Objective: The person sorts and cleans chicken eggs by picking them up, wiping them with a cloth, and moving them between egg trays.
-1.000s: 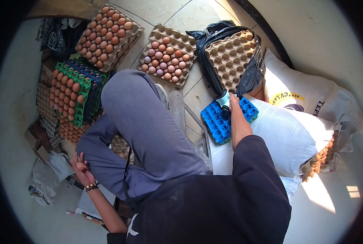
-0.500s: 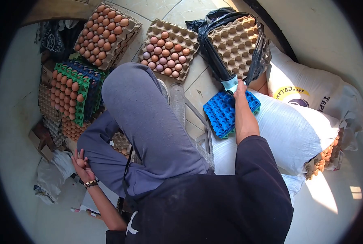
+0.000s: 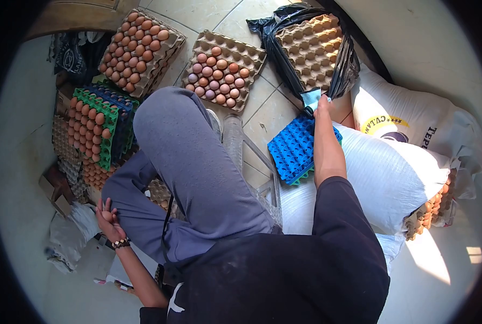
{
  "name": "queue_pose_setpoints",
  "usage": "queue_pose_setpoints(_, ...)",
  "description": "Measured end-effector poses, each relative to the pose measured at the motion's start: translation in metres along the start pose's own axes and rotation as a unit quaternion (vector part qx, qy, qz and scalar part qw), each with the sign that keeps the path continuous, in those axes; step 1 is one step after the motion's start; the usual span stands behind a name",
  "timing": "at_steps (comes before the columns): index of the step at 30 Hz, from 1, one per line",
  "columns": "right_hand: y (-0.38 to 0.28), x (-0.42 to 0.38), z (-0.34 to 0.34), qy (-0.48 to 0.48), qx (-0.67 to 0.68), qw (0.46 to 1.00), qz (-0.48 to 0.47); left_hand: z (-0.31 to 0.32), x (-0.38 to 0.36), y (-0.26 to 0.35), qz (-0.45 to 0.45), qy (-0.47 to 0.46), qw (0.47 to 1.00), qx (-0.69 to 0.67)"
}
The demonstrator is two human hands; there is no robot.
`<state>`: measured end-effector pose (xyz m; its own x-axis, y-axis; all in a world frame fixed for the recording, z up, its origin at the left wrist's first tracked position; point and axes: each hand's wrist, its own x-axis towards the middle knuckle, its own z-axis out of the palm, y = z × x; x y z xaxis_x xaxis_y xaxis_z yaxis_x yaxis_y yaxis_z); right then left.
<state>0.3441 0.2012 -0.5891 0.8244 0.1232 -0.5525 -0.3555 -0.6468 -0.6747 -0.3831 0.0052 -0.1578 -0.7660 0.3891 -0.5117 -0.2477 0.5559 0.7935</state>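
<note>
One egg [image 3: 107, 216] sits cradled in your left hand [image 3: 110, 223], just below its partly spread fingertips; your right hand [image 3: 322, 105] pinches a pale blue cloth [image 3: 311, 98], its fingers near the blue tray [image 3: 292, 151] and brown tray [image 3: 311, 51].

The place looks like a storeroom, perhaps the back of a shop, where eggs [image 3: 218, 74] are kept in bulk. They sit row upon row in card trays [image 3: 256, 53] and a green plastic tray [image 3: 105, 146], stacked on and around a tiled floor [image 3: 258, 108], with a blue tray [image 3: 287, 157] nearby. Plump white sacks [image 3: 389, 164], one bearing printed lettering, lie against a plain pale wall [image 3: 459, 48], and a black bag [image 3: 284, 65] wraps more trays.
</note>
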Motion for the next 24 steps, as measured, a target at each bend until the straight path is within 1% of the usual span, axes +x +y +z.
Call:
queue_pose_setpoints(1, 0.0, 0.0, 0.003, 0.01, -0.04, 0.999, -0.027, 0.0, 0.0, 0.0, 0.003, 0.003, 1.0, 0.0)
queue_pose_setpoints(3, -0.035, -0.049, 0.006, 0.03, -0.122, 0.989, -0.08, -0.002, -0.002, -0.001, 0.005, 0.008, 1.0, 0.001)
queue_pose_setpoints(4, -0.048, -0.066, 0.003, -0.031, -0.165, 0.982, -0.086, -0.002, -0.002, -0.001, 0.004, 0.009, 1.0, -0.001)
queue_pose_setpoints(7, -0.023, -0.045, 0.013, 0.036, -0.132, 0.99, -0.017, 0.0, -0.002, 0.001, -0.001, 0.015, 1.0, -0.005)
queue_pose_setpoints(8, -0.019, -0.044, 0.014, 0.019, -0.063, 0.998, 0.026, 0.001, -0.002, 0.001, -0.002, 0.019, 1.0, -0.007)
queue_pose_setpoints(11, -0.009, -0.037, 0.014, -0.029, 0.064, 0.996, 0.059, 0.0, -0.003, 0.0, 0.001, 0.015, 1.0, -0.007)
queue_pose_setpoints(12, -0.006, -0.036, 0.013, -0.025, 0.054, 0.998, 0.036, -0.001, -0.002, -0.001, 0.002, 0.013, 1.0, -0.008)
queue_pose_setpoints(15, 0.004, -0.027, 0.005, -0.064, 0.064, 0.993, 0.081, -0.004, -0.001, -0.002, 0.0, 0.011, 1.0, -0.008)
queue_pose_setpoints(18, 0.028, 0.006, 0.001, -0.215, 0.091, 0.96, 0.154, -0.003, 0.001, -0.001, -0.007, 0.018, 1.0, -0.009)
queue_pose_setpoints(21, 0.047, 0.029, -0.011, -0.289, 0.106, 0.941, 0.137, -0.004, 0.001, -0.001, -0.01, 0.017, 1.0, -0.008)
queue_pose_setpoints(22, 0.055, 0.037, -0.011, -0.27, 0.091, 0.951, 0.12, -0.004, 0.001, -0.001, -0.01, 0.014, 1.0, -0.008)
queue_pose_setpoints(24, 0.025, 0.002, -0.021, -0.317, 0.007, 0.93, 0.184, -0.004, 0.001, -0.002, -0.009, 0.011, 1.0, -0.008)
